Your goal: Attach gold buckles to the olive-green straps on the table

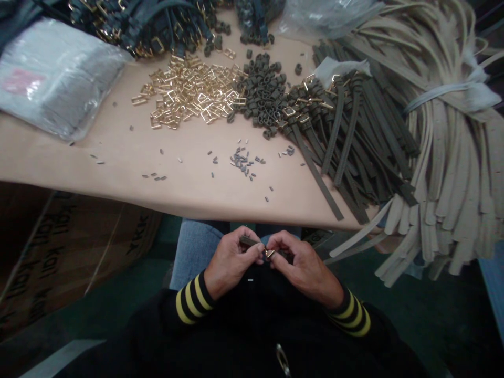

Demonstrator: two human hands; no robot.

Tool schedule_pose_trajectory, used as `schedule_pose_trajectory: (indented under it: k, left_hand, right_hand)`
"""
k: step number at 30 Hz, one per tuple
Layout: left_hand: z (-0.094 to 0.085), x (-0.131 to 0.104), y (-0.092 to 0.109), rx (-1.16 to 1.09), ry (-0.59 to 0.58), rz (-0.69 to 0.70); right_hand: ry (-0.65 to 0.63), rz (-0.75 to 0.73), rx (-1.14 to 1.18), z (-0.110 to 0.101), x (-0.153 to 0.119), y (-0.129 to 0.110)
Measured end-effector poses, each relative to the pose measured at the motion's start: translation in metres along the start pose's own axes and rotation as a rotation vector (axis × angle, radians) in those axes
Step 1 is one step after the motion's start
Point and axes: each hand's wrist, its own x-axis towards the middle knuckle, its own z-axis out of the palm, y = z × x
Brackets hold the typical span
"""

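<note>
Over my lap, just off the table's front edge, my left hand pinches a dark olive strap between thumb and fingers. Close against it, my right hand closes its thumb and forefinger on a small gold buckle at the strap's end. Part of the strap is hidden by my fingers. Ahead on the table lie a heap of gold buckles, a pile of olive strap loops and scattered small metal clips.
Olive straps with buckles are piled at the right, beside a tied bundle of beige straps hanging over the edge. Dark blue straps and a plastic-wrapped packet lie at the left. Under the table stands a cardboard box.
</note>
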Motion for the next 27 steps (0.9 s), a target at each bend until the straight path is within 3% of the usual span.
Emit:
schedule_pose_trajectory:
  k: [9, 20, 27]
  left_hand:
    - [-0.0029, 0.0012, -0.003, -0.052, -0.03, -0.022]
    - [-0.0007, 0.0005, -0.0008, -0.209, -0.052, -0.098]
    - [-0.0027, 0.0021, -0.002, -0.157, -0.06, -0.092]
  right_hand:
    - [0.088, -0.103, -0.144, 0.0058, -0.0034, 0.0025]
    - [0.036, -0.153, -0.11, 0.0026, -0.0016, 0.0024]
    - [0.052, -0.165, -0.12, 0.0047, -0.0028, 0.0051]
